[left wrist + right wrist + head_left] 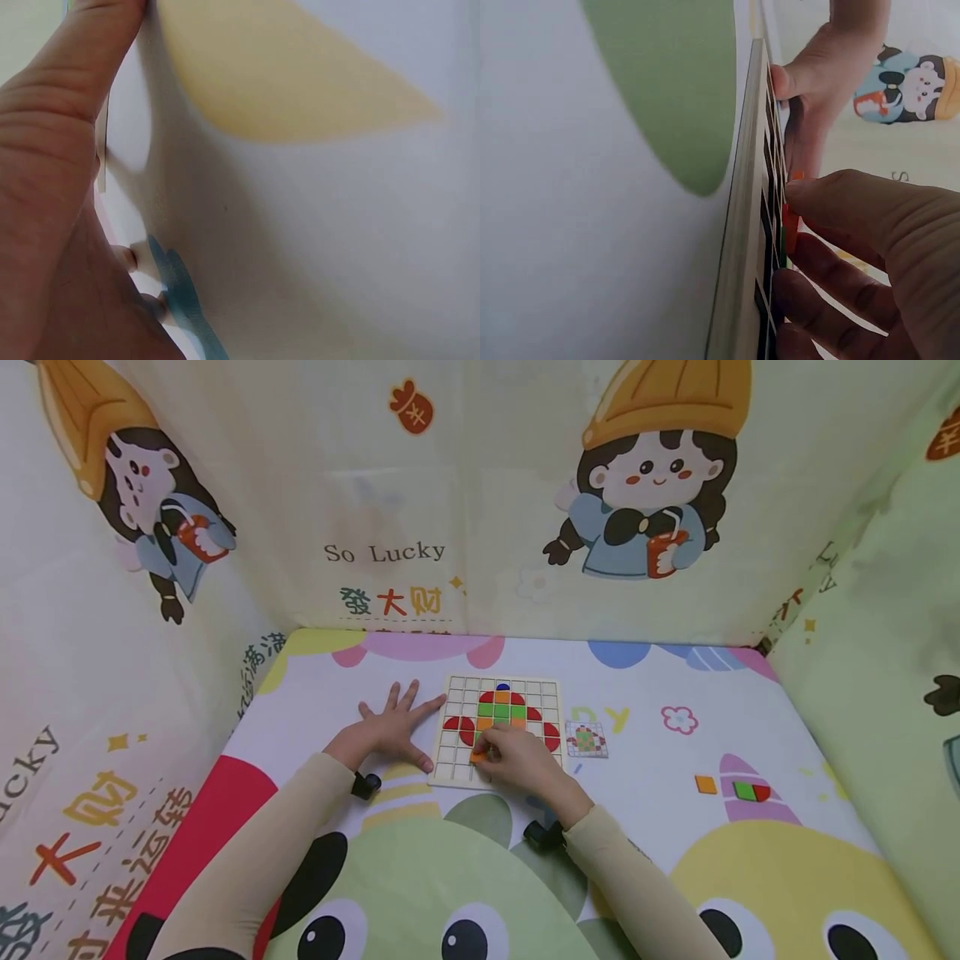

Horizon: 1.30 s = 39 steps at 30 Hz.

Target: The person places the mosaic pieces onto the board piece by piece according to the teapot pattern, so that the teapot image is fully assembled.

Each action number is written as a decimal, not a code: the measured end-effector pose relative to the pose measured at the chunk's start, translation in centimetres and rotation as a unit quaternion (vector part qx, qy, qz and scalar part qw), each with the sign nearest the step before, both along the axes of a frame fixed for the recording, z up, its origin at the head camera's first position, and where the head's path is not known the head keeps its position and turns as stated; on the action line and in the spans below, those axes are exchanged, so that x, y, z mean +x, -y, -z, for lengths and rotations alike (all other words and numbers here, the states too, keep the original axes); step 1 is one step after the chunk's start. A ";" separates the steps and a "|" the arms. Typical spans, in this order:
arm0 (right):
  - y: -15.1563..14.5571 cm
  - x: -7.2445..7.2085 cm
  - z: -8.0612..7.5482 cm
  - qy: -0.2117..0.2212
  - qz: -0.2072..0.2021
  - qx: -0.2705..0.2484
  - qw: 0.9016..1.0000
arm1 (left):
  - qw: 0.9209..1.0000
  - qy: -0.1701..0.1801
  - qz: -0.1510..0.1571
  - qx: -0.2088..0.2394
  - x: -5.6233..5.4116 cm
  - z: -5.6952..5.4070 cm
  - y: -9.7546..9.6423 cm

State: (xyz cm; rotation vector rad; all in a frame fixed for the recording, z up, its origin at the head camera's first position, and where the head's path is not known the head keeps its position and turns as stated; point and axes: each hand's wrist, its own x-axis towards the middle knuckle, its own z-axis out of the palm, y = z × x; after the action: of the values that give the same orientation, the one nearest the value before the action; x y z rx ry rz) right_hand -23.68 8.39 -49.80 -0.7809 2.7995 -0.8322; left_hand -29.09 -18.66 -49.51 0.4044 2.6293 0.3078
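A light wooden grid board [448, 760] lies on the table, with green squares [502, 711], orange squares, rounded red pieces [552, 737] and a blue piece [503, 687] set in its cells. Over its lower middle, my right hand [522, 760] pinches an orange square tile [793, 234] between thumb and fingers, close to the grid. My left hand [393, 728] is spread along the board's left side, thumb and one fingertip right at its edge. That thumb [67, 82] fills the left of the left wrist view. Part of the grid is hidden under my right hand.
Right beside the board lies a small card [587, 740] picturing a similar coloured pattern. Farther right on the table are a loose orange square [705, 785], a green square [744, 790] and a red rounded piece [762, 792]. Printed cloth walls [495, 602] stand around the table.
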 end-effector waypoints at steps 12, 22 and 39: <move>-0.2 0.1 0.1 0.009 -0.009 -0.002 1.000 | 1.000 0.001 0.000 -0.005 0.0 0.1 0.0; 0.0 -0.1 0.2 -0.002 -0.005 0.002 1.000 | 1.000 0.000 0.000 -0.005 0.0 -0.1 -0.1; -0.8 0.1 0.2 0.032 0.006 -0.021 0.999 | 1.000 0.002 -0.001 -0.008 0.2 -0.5 -0.4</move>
State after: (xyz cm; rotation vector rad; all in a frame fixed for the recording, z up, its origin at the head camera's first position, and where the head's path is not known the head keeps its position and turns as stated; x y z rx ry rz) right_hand -23.63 9.22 -49.96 -0.7317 2.7415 -0.9029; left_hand -28.85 -18.30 -48.99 0.3953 2.6265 0.2883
